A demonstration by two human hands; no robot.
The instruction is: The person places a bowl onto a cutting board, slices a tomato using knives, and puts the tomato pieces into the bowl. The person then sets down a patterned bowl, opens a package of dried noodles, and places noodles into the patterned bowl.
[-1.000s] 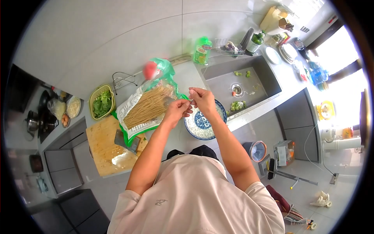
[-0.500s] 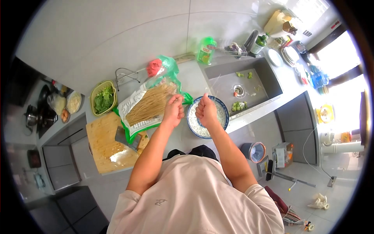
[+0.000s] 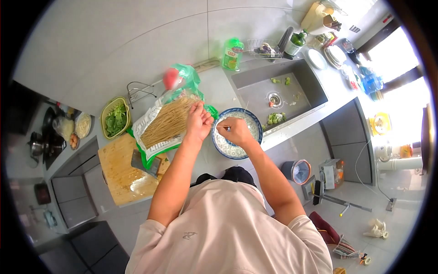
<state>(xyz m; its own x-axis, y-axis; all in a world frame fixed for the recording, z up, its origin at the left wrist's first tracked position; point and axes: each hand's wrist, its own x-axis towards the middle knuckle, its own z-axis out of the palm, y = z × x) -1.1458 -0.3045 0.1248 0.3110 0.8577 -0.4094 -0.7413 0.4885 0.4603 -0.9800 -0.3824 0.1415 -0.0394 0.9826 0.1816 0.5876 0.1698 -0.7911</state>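
My left hand (image 3: 199, 121) is closed in a pinch at the right end of a bundle of dry noodles (image 3: 166, 122); what it holds is too small to make out. The noodles lie on a white and green bag (image 3: 145, 122). My right hand (image 3: 235, 131) is closed over a blue-and-white plate (image 3: 250, 118), and its contents are too fine to name. A thin strand seems to rise near that hand. Behind the noodles is a green plastic bag (image 3: 190, 78) with a red patch.
A cutting board (image 3: 118, 171) with a cleaver (image 3: 145, 164) lies at the left, below a basket of greens (image 3: 116, 120). The sink (image 3: 299, 89) holds vegetable scraps. A green soap bottle (image 3: 232, 55) stands behind it. A bin (image 3: 297, 171) is on the floor.
My hands met over the plate, then separated into closed fists. My left hand now sits higher beside the noodles, and my right hand has turned inward over the plate.
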